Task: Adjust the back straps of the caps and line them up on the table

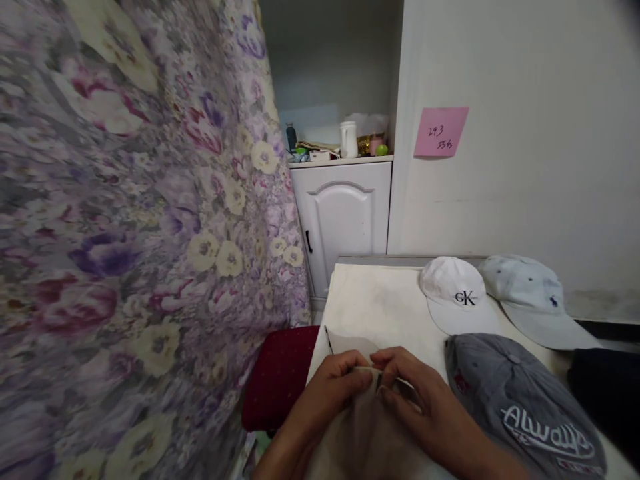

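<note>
**Both hands pinching the beige cap at the near edge of the worktop**

The person stands close to the worktop [370, 300], and both hands meet over a beige cap [360, 427] lying at its near edge, partly under the wrists. The left hand [330, 387] has its fingers curled and pressed together, nipping a fold or strap of the cap's fabric; the right hand [420, 400] does the same from the other side, thumb and fingertips pinched on the same small piece. What exactly sits between the fingertips is too small to tell, though it looks like a strap or buckle end

To my eye the work goes best with the cap kept flat on the worktop, so the cloth does not twist, and with the two pinches close together so the small part stays under control. Short, gentle pulls suit thin fabric better than one hard tug

Just beside the right hand lies a grey cap [520, 400] with white lettering; the right forearm is near its edge and could nudge it. Farther back sit a white cap [455, 293] and a pale blue cap [530, 293], touching each other, well apart from the hands. A flowered curtain [130, 227] hangs at the left, a red stool [280, 373] stands below the worktop's corner, a white cabinet [345, 220] is behind, and a pink note [441, 132] is stuck to the wall
</note>
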Tool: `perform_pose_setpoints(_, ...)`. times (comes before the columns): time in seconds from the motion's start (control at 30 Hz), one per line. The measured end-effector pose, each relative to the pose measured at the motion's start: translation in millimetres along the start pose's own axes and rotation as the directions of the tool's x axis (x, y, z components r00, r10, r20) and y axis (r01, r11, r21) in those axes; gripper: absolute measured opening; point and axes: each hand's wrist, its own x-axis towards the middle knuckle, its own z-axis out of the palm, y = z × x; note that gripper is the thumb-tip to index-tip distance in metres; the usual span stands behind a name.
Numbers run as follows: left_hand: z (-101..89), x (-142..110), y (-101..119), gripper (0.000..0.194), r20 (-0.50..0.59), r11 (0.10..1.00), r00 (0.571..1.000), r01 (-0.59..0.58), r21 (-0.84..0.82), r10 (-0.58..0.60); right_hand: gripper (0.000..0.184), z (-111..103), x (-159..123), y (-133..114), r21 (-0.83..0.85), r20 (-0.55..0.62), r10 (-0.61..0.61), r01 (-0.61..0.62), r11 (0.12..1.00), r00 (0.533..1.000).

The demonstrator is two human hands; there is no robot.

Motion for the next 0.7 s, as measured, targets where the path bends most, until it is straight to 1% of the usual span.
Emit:
perform_pose_setpoints(0.23, -0.9, 0, 0, 0.022, -0.022, 1.000, 1.000, -0.002, 0.028, 0.002, 0.005, 3, -5, 6, -0.007, 0.015, -0.005, 0.005, 1.000, 1.000)
perform_pose_setpoints(0.33, -0.1, 1, 1, 0.022, -0.026, 0.999, 1.000, -0.011, 0.040, 0.012, 0.006, 6, -4, 5, -0.012, -0.028, 0.001, -0.002, 1.000, 1.000)
perform_pose_setpoints(0.47, -0.2, 1, 1, 0.023, -0.023, 0.998, 0.999, -0.029, 0.050, 0.030, 0.013, 8, -1, 0, -0.021, -0.090, 0.023, -0.025, 0.999, 0.996)
perform_pose_setpoints(0.63, 0.9, 0, 2, 0.022, -0.027, 0.997, 0.999, -0.042, 0.062, 0.043, 0.017, 9, 3, -3, -0.035, -0.114, 0.046, -0.050, 0.998, 0.992)
perform_pose_setpoints(0.7, 2.2, 0, 3, 0.021, -0.034, 0.996, 0.998, -0.049, 0.071, 0.051, 0.017, 10, 4, -3, -0.038, -0.130, 0.037, -0.042, 0.998, 0.991)
